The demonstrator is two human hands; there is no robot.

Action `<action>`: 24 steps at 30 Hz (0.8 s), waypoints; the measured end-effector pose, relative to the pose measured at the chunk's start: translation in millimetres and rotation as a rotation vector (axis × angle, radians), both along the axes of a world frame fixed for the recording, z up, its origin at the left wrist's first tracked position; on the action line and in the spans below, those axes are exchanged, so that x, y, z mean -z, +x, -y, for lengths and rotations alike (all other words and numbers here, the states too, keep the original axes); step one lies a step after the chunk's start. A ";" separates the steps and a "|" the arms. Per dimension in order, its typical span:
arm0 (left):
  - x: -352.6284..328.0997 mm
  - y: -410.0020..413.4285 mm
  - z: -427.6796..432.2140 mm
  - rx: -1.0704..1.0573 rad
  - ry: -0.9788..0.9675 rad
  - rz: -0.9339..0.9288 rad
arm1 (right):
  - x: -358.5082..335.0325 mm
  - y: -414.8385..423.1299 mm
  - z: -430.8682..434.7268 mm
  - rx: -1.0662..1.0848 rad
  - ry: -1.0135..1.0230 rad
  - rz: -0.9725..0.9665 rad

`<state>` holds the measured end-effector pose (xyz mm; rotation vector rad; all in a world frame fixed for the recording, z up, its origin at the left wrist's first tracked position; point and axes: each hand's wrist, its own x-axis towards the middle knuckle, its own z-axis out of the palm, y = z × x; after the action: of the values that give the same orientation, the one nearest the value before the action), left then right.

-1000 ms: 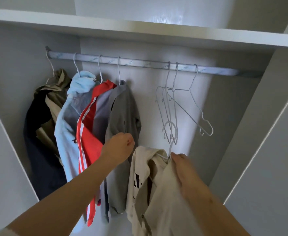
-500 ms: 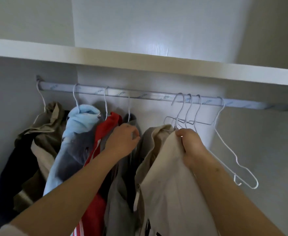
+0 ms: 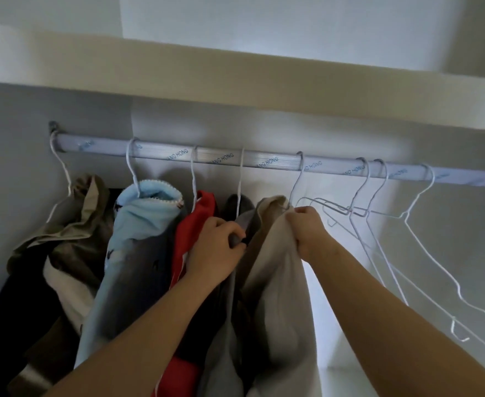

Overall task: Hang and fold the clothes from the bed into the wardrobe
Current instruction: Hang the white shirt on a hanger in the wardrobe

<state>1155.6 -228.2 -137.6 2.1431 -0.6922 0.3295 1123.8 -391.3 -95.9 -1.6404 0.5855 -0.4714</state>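
Beige garment (image 3: 275,282): nearest item, hanging mid-wardrobe btwn grey garment (image 3: 242,220) and empty hangers (image 3: 378,202).

Right grip (image 3: 307,227): fingers curled, pinching beige fabric at shoulder, just under hanger neck.

Left grip (image 3: 215,250): curled round grey garment, holding it to the left, apart from beige one.

Behind grips: hanger hook (image 3: 300,167) looks seated over rail (image 3: 264,161).

Left along rail: red garment (image 3: 198,219), light-blue garment (image 3: 141,224), olive garment (image 3: 84,213), each on own hanger. Right along rail: empty hangers, tangled at shoulders. Above: shelf (image 3: 264,81). Bed not in view.

Step in hand (est.): seating and spacing beige garment on rail; hanging of this item nearly done.

Next move (est.): confirm hook fully over rail, square fabric on hanger shoulders, release both grips w/o dragging neighbours or snagging empty hangers.
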 end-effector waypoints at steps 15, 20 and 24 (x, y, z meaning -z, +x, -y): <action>34.2 -47.3 -0.2 -0.135 -0.089 -0.049 | 52.6 -68.2 -36.1 0.011 -0.395 0.008; 47.0 -92.4 -8.5 -0.147 -0.087 -0.134 | 69.5 -109.8 -55.4 -0.094 -0.456 -0.020; 56.4 -136.5 -13.8 -0.182 -0.133 -0.181 | 92.8 -152.7 -65.2 -0.165 -0.444 -0.068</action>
<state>1019.0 -214.4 -193.9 2.0814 -0.3626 0.2658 971.0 -326.1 -188.7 -2.1155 0.4069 -0.4454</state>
